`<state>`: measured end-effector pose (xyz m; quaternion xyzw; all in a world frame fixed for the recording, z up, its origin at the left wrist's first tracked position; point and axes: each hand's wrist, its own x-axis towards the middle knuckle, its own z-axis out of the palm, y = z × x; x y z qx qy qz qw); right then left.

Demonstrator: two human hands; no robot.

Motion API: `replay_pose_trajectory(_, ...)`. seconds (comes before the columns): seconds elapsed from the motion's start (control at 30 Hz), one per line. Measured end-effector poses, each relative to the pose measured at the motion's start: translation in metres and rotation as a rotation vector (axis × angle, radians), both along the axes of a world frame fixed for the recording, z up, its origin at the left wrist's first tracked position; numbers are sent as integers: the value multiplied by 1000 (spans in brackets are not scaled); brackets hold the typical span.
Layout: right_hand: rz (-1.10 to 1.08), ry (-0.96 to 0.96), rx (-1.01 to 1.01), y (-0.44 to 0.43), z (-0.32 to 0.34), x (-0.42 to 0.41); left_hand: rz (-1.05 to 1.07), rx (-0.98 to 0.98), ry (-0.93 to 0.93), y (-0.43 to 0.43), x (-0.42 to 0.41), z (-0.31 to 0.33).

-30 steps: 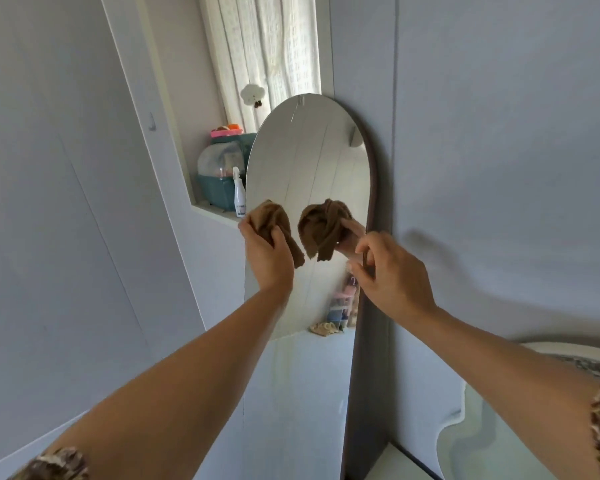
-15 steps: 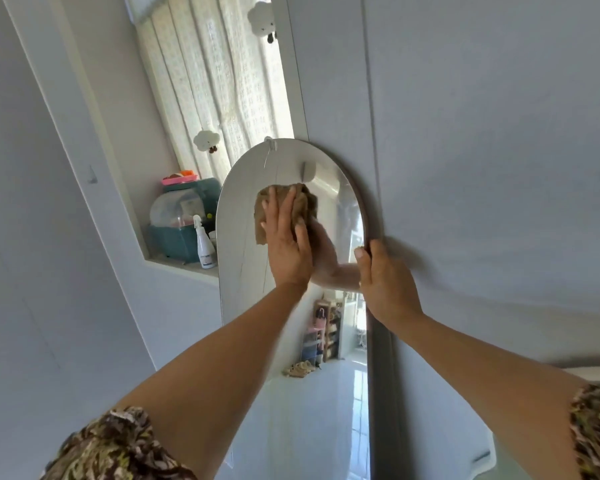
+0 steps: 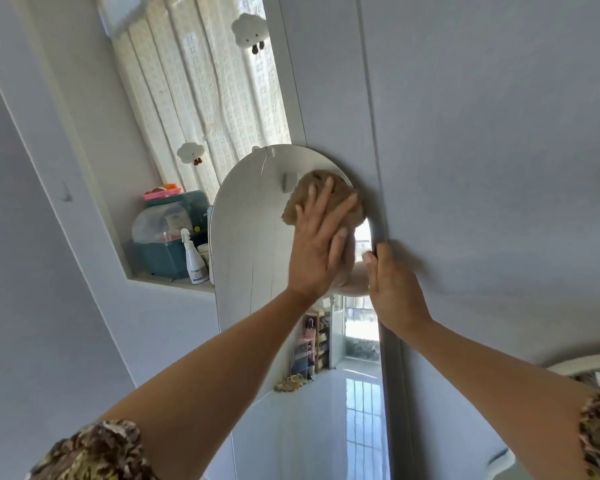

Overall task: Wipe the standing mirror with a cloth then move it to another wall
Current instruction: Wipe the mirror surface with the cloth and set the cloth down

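Note:
A tall arched standing mirror leans against the grey wall, its dark frame edge running down the right side. A brown cloth is pressed flat on the glass near the top right of the arch, under my left hand, whose fingers are spread over it. My right hand grips the mirror's right edge just below the curve, thumb on the front. The glass reflects my hand, a bright doorway and a shoe rack.
A window recess to the left holds a teal container, a white spray bottle and a pink item on its sill. Lace curtains with cloud ornaments hang above. A pale rounded object sits at the lower right.
My left hand has slid the cloth up and to the right, from the arch's middle to its top right. My right hand took hold of the frame edge a second ago and stays there.

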<state>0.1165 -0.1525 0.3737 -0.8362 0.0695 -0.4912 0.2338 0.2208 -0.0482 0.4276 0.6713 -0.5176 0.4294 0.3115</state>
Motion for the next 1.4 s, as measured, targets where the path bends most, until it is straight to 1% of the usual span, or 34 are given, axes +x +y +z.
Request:
replay_pose_trajectory(0.03,-3,5,1,0,1,0,23,-51,16,3,9,3)
replay_pose_trajectory(0.07,-8,8,0,1,1,0,63,-190,108,9,18,10)
replay_pose_trajectory(0.1,-18,11,-3,1,0,0,130,-359,241,15,32,19)
replay_pose_trajectory(0.13,-22,8,0,2,0,0,228,-545,426,27,42,30)
replay_pose_trajectory(0.17,-28,7,13,2,0,-1,323,-693,654,36,53,38)
replay_pose_trajectory(0.2,-30,5,25,4,0,-2,406,-796,851,44,54,46)
replay_pose_trajectory(0.23,-35,5,34,5,-1,-2,448,-831,996,48,52,50)
replay_pose_trajectory(0.27,-44,2,36,5,-1,-2,477,-832,1048,46,48,51)
replay_pose_trajectory(0.3,-53,-2,34,6,-2,-1,494,-802,1008,40,42,50)
replay_pose_trajectory(0.33,-61,-6,32,6,-3,-1,454,-768,874,33,36,48)
replay_pose_trajectory(0.37,-67,-5,30,6,-3,0,371,-709,730,23,30,44)
replay_pose_trajectory(0.43,-68,-3,26,5,-4,0,142,-503,448,3,10,28)
replay_pose_trajectory(0.5,-46,-7,28,5,-4,0,-14,-235,188,-9,-10,5)
replay_pose_trajectory(0.53,-38,-11,30,5,-4,-1,-60,-137,92,-10,-15,-4)
replay_pose_trajectory(0.57,-32,-12,35,6,-4,-1,-78,-100,57,-8,-15,-9)
replay_pose_trajectory(0.6,-29,-2,40,6,-4,-2,-52,-123,56,-6,-10,-13)
replay_pose_trajectory(0.63,-33,11,41,6,-3,-2,1,-198,101,-2,-2,-15)
replay_pose_trajectory(0.67,-39,28,45,6,-3,-2,60,-314,196,3,9,-16)
replay_pose_trajectory(0.77,-45,72,79,7,-3,-2,290,-707,652,29,37,-9)
replay_pose_trajectory(0.83,-33,59,102,8,-4,-2,425,-835,917,45,44,-4)
replay_pose_trajectory(0.87,-19,48,118,8,-4,-1,460,-854,991,49,45,-3)
replay_pose_trajectory(0.9,-6,36,137,9,-4,-1,466,-861,1001,49,44,-4)
replay_pose_trajectory(0.93,7,26,164,10,-4,-1,443,-851,952,46,39,-8)
replay_pose_trajectory(1.0,34,-2,227,13,-7,-1,301,-745,749,33,21,-24)
replay_pose_trajectory(1.1,81,-20,317,18,-24,-4,15,-364,448,15,-20,-64)
replay_pose_trajectory(1.17,123,-21,368,23,-40,-7,-49,-125,274,11,-39,-90)
replay_pose_trajectory(1.2,142,-18,393,26,-50,-11,-51,-62,226,12,-43,-103)
replay_pose_trajectory(1.23,160,-13,411,29,-58,-15,-35,-54,227,14,-42,-112)
replay_pose_trajectory(1.27,173,-2,422,32,-66,-20,-3,-115,292,17,-39,-119)
replay_pose_trajectory(1.3,176,9,424,34,-72,-23,56,-240,406,20,-32,-121)
replay_pose_trajectory(1.33,176,16,425,35,-80,-28,150,-403,562,27,-26,-122)
replay_pose_trajectory(1.4,176,25,414,36,-91,-32,356,-719,939,43,-9,-108)
